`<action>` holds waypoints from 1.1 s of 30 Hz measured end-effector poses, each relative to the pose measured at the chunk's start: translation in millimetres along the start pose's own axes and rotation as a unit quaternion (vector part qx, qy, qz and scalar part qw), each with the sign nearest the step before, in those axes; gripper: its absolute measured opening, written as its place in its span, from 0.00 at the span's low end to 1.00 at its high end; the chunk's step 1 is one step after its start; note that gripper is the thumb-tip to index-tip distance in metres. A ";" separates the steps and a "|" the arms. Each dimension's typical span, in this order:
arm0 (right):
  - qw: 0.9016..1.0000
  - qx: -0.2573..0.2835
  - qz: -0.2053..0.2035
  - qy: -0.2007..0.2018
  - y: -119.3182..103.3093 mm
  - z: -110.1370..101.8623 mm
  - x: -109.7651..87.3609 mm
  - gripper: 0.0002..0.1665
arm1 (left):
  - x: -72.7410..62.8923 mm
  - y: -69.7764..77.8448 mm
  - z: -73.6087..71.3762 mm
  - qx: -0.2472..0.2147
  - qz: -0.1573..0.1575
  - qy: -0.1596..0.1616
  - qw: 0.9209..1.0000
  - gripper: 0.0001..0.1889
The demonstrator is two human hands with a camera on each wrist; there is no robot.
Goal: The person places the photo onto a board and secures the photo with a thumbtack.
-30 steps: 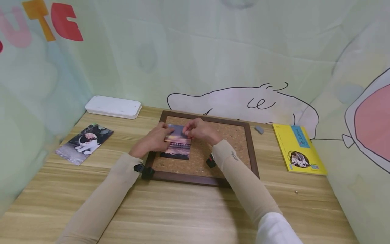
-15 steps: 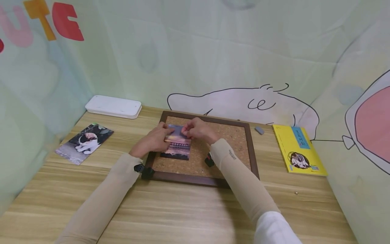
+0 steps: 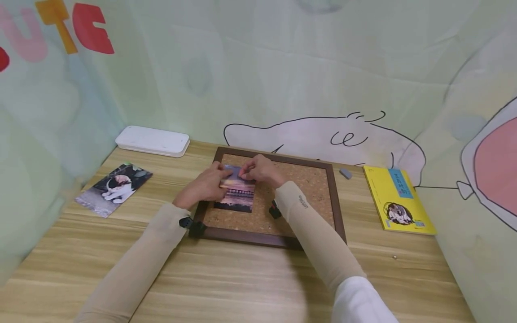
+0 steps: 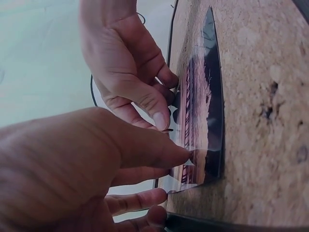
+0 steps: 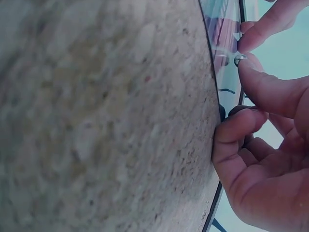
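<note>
A sunset photo (image 3: 238,200) lies on a brown-framed corkboard (image 3: 303,193). My left hand (image 3: 205,184) presses on the photo's left side, its fingertips near the left edge. At the upper part of the photo, my right hand (image 3: 262,170) pinches a small thumbtack (image 5: 240,59) between thumb and index finger. The tack's thin head (image 4: 167,130) also shows beside the right thumb in the left wrist view. Whether its point is in the photo is hidden. The other right fingers are curled and rest against the board.
A cat photo (image 3: 115,189) lies on the table left of the board, with a white case (image 3: 152,140) behind it. To the right are a grey eraser (image 3: 345,173), a yellow book (image 3: 397,200) and a tiny metal object (image 3: 394,257). A printed cloth backs the table.
The right hand and forearm have shifted slightly left over the photo's upper part. The left hand and the photo keep their place on the board.
</note>
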State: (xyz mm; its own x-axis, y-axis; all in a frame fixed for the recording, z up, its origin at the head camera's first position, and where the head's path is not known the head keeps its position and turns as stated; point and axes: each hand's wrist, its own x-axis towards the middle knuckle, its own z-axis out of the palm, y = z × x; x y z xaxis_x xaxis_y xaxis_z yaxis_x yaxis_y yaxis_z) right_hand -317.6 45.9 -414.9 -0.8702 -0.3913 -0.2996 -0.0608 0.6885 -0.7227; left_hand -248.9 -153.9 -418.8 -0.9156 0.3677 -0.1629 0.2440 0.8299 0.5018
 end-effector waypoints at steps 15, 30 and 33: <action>0.998 -0.017 0.029 0.047 2.4 3.4 8.2 0.04 | 1.4 0.0 1.2 0.012 0.009 0.007 1.000 0.37; 0.998 -0.013 0.022 0.054 3.0 4.4 6.3 0.05 | 2.0 -2.3 3.4 0.010 0.014 0.013 1.000 0.37; 0.998 -0.015 0.028 0.059 0.9 4.9 5.4 0.06 | 2.0 -2.2 3.5 0.008 0.011 0.014 1.000 0.37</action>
State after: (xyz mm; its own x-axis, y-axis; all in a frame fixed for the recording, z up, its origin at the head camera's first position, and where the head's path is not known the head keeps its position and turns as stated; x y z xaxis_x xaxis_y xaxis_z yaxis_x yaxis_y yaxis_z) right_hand -320.0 41.4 -420.2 -0.9240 -0.2780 -0.2627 -0.0228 0.7255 -0.6878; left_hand -250.2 -153.5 -423.3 -0.9185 0.3739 -0.1290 0.2683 0.8287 0.4912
